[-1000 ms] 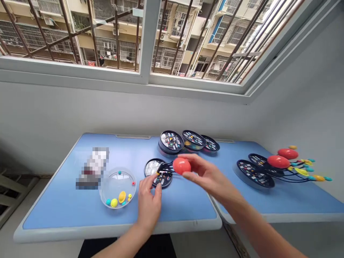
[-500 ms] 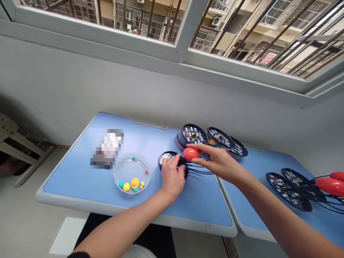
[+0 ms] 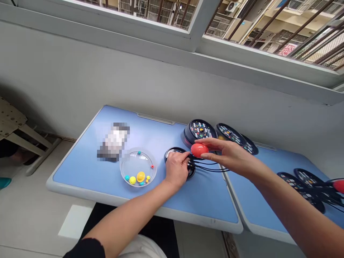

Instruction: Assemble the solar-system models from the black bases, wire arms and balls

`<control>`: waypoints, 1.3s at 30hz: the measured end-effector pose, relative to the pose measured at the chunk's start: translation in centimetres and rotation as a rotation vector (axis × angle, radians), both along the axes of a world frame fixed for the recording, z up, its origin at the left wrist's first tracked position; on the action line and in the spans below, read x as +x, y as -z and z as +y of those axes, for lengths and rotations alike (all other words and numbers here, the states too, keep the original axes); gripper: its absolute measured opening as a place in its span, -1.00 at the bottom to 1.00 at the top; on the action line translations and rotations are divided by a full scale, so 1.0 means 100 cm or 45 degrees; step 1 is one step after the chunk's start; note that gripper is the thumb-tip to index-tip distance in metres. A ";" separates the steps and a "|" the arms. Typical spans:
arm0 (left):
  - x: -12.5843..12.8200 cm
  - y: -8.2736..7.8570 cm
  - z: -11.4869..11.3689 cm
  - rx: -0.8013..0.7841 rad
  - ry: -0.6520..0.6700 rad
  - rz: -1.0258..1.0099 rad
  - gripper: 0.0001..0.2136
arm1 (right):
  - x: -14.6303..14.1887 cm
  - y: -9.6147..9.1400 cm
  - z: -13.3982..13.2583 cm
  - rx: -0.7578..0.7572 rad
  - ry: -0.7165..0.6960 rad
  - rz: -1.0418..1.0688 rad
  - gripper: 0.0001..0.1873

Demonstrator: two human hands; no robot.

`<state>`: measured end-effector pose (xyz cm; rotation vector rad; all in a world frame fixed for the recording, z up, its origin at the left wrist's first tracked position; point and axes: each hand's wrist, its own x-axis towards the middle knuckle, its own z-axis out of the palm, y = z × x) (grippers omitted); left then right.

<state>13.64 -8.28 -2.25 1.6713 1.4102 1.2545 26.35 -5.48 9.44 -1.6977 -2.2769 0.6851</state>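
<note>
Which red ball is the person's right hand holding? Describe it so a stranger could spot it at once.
Start at the blue table below the window. Near its right end, the left hand presses on a round black disc. Beside it, the right hand pinches a shiny red ball, unlike the other red ball at the far right.

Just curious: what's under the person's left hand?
A round black disc, with black wires running to the red ball. The left hand covers the disc's middle, which can't be seen.
</note>
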 end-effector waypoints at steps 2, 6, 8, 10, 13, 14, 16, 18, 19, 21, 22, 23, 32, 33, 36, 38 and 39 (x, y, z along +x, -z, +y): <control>0.000 0.001 0.001 0.005 0.002 0.012 -0.81 | -0.001 -0.001 0.000 -0.011 0.004 0.016 -0.55; 0.000 0.003 0.002 0.016 0.015 0.038 -0.82 | -0.003 -0.002 0.000 -0.017 -0.001 0.034 -0.58; 0.000 0.003 0.002 0.020 0.017 0.044 -0.82 | -0.005 -0.002 0.000 -0.030 -0.001 0.063 -0.58; -0.001 0.003 0.002 0.023 0.018 0.046 -0.82 | -0.005 -0.002 0.000 -0.059 0.003 0.110 -0.56; -0.001 0.003 0.002 0.024 0.017 0.045 -0.82 | -0.003 -0.004 0.003 -0.211 0.013 0.233 -0.50; 0.000 0.003 0.002 0.022 0.016 0.044 -0.81 | -0.001 -0.004 0.004 -0.284 0.015 0.280 -0.47; 0.000 0.003 0.001 0.012 0.018 0.047 -0.81 | 0.002 -0.005 0.007 -0.397 0.014 0.351 -0.42; 0.000 0.003 0.001 -0.003 0.026 0.061 -0.80 | 0.005 -0.004 0.009 -0.430 0.012 0.374 -0.38; 0.000 0.003 0.001 -0.010 0.032 0.073 -0.80 | 0.006 -0.004 0.009 -0.426 0.015 0.374 -0.38; -0.001 0.002 0.001 -0.014 0.050 0.101 -0.81 | 0.007 -0.003 0.010 -0.415 0.027 0.359 -0.39; -0.001 0.002 0.001 -0.009 0.058 0.115 -0.81 | 0.006 -0.003 0.010 -0.413 0.035 0.351 -0.40; -0.001 0.002 0.001 -0.002 0.062 0.126 -0.81 | 0.006 -0.003 0.010 -0.414 0.041 0.343 -0.39; -0.001 0.005 0.001 0.027 0.065 0.138 -0.81 | -0.006 -0.009 0.005 -0.354 0.071 0.234 -0.44; -0.001 0.005 0.001 0.025 0.062 0.137 -0.81 | -0.007 -0.008 0.004 -0.337 0.068 0.228 -0.45; -0.001 0.006 0.002 0.017 0.058 0.129 -0.81 | -0.006 -0.005 0.004 -0.258 0.046 0.192 -0.49; -0.001 0.006 0.002 0.017 0.061 0.123 -0.80 | -0.004 -0.002 0.005 -0.195 0.011 0.140 -0.53; -0.001 0.006 0.002 0.018 0.064 0.121 -0.80 | -0.003 -0.001 0.005 -0.171 -0.011 0.106 -0.54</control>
